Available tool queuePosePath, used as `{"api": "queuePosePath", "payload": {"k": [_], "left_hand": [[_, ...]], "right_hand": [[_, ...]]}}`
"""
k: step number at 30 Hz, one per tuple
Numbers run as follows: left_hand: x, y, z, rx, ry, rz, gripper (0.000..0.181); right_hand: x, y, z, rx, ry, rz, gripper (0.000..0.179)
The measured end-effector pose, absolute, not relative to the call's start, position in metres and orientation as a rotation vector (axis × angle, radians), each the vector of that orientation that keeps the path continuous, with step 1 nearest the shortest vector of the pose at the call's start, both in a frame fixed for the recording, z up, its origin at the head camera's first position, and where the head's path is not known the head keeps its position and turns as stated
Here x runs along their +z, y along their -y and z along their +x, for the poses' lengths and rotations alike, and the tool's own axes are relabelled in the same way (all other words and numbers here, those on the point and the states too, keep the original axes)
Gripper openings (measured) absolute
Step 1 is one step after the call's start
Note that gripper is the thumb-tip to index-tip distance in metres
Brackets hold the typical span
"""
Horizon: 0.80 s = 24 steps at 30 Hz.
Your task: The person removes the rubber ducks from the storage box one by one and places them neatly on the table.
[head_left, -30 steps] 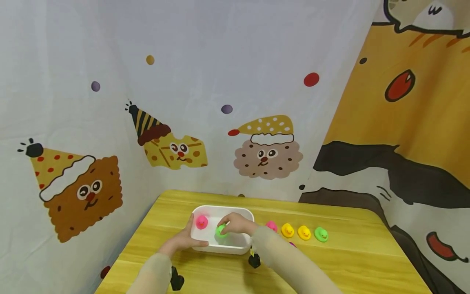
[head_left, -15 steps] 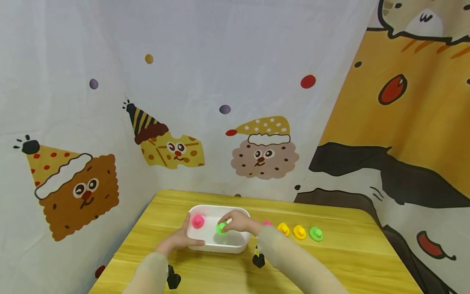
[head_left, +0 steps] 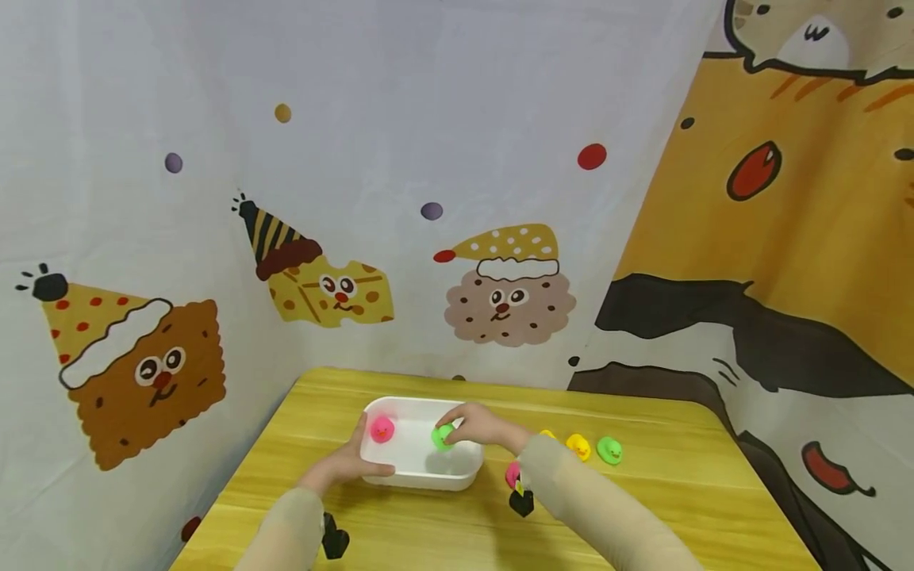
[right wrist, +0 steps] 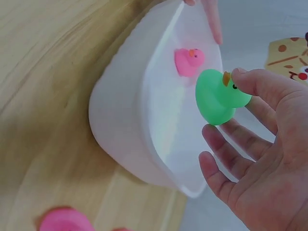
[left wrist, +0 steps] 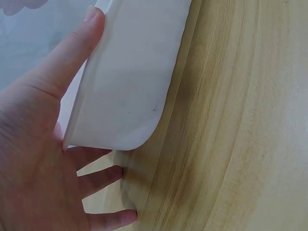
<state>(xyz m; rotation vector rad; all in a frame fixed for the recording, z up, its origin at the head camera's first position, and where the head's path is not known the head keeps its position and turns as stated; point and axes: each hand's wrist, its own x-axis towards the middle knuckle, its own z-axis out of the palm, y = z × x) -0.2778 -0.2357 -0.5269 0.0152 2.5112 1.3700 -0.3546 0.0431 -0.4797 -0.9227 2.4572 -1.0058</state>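
Observation:
A white plastic tub (head_left: 421, 478) stands on the wooden table with a pink rubber duck (head_left: 382, 429) inside its left end. At the tub's left front corner is my left hand (head_left: 346, 461), the thumb along the front rim and the straight, spread fingers at the short end. In the left wrist view the thumb (left wrist: 72, 53) lies on the rim. My right hand (head_left: 487, 425) pinches a green rubber duck (head_left: 443, 437) over the right half of the tub. The right wrist view shows that green duck (right wrist: 214, 98) between thumb and fingers, above the tub's inside.
Right of the tub, a yellow duck (head_left: 578, 447) and another green duck (head_left: 610, 450) sit on the table (head_left: 685, 492). A second yellow duck (head_left: 547, 434) and a pink duck (head_left: 512, 474) are partly hidden by the right arm. A printed cloth (head_left: 428, 143) hangs behind.
My right hand has moved to the right within the tub and lifted the green duck a little. The left hand stays at its corner. The head view has shifted slightly.

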Motion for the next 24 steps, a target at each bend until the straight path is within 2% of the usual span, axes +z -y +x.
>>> {"api": "queuePosePath", "payload": {"k": [14, 24], "left_hand": [[-0.532, 0.237, -0.281, 1.356, -2.499, -0.009, 0.128], [-0.534, 0.239, -0.282, 1.318, -2.515, 0.027, 0.128]], "right_hand": [[-0.443, -0.085, -0.352, -1.039, -2.471, -0.893, 0.03], [-0.439, -0.113, -0.351, -1.061, -2.489, -0.841, 0.029]]}}
